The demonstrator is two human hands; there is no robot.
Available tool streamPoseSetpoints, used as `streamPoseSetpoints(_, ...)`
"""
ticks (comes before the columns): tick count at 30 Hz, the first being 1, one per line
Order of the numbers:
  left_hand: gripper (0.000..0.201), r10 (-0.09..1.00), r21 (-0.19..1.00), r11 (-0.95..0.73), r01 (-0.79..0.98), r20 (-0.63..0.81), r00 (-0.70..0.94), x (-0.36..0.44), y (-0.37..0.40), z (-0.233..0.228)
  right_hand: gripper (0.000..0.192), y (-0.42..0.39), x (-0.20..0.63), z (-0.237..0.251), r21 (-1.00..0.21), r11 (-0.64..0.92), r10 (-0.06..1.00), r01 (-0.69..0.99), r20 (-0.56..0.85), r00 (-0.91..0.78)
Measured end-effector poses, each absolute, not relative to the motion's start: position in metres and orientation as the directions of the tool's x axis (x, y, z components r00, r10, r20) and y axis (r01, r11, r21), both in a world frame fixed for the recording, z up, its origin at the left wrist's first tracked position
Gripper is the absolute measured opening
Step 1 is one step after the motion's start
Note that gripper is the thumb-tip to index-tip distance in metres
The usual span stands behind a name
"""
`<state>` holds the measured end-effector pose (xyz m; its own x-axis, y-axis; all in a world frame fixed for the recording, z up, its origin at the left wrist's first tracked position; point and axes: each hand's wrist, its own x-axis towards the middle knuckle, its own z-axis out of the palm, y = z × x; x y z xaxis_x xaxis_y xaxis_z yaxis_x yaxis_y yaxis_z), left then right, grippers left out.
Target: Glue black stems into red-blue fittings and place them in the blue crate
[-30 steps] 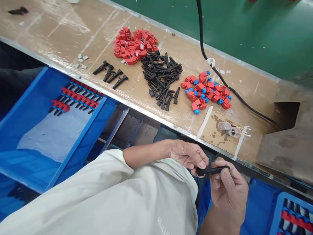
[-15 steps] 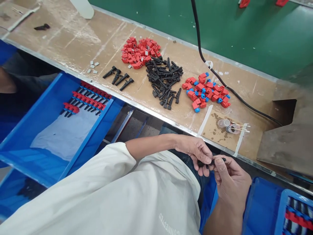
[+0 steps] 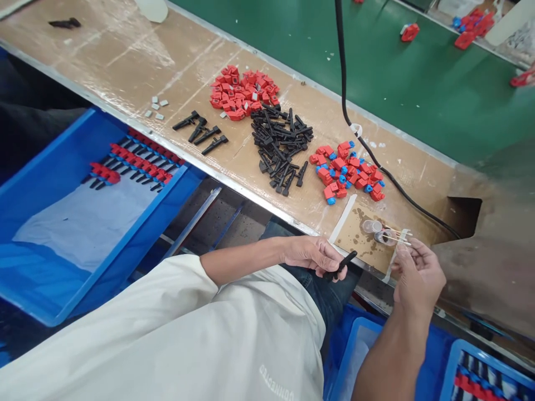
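The left hand [image 3: 311, 256] has a slim black peg [image 3: 340, 265] in its grip, near the table [image 3: 125, 55] edge; its lower end is hidden. The right hand [image 3: 418, 273] pinches a thin stick [image 3: 395, 239], hard to make out.

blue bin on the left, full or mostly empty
Mostly empty: the blue bin holds only rows of red-and-black parts along its far edge, with a bare pale sheet covering the rest.
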<state>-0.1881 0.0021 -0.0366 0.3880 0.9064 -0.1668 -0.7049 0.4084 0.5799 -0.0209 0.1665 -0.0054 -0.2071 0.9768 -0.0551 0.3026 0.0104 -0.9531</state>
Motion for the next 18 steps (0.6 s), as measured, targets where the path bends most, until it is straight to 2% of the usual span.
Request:
streamPoseSetpoints(4, 0.052, 0.911, 0.568, 0.408, -0.714, -0.197, 0.364, -0.189, -0.003, -0.043, 0.044, 0.170, -0.031, -0.012, -0.966, 0.035, 0.977, 0.255, -0.021, -0.213)
streamPoseSetpoints(10, 0.051, 0.913, 0.551, 0.406, -0.729, -0.207, 0.352, -0.189, -0.002, -0.043, 0.034, 0.170, -0.028, -0.008, -0.934, 0.173, 0.959, 0.313, 0.089, -0.268)
streamPoseSetpoints(12, 0.051, 0.915, 0.546, 0.401, -0.736, -0.198, 0.352, -0.189, 0.001, -0.041, 0.031, 0.171, -0.025, -0.005, -0.869, 0.294, 0.934, 0.399, 0.171, -0.314)
streamPoseSetpoints(15, 0.051, 0.920, 0.546, 0.391, -0.741, -0.202, 0.336, -0.188, 0.004, -0.039, 0.029, 0.172, -0.021, 0.000, -0.698, 0.490, 0.863, 0.523, 0.303, -0.405)
streamPoseSetpoints(18, 0.052, 0.918, 0.541, 0.398, -0.741, -0.237, 0.320, -0.186, 0.006, -0.039, 0.031, 0.173, -0.019, 0.002, -0.616, 0.584, 0.805, 0.528, 0.358, -0.473)
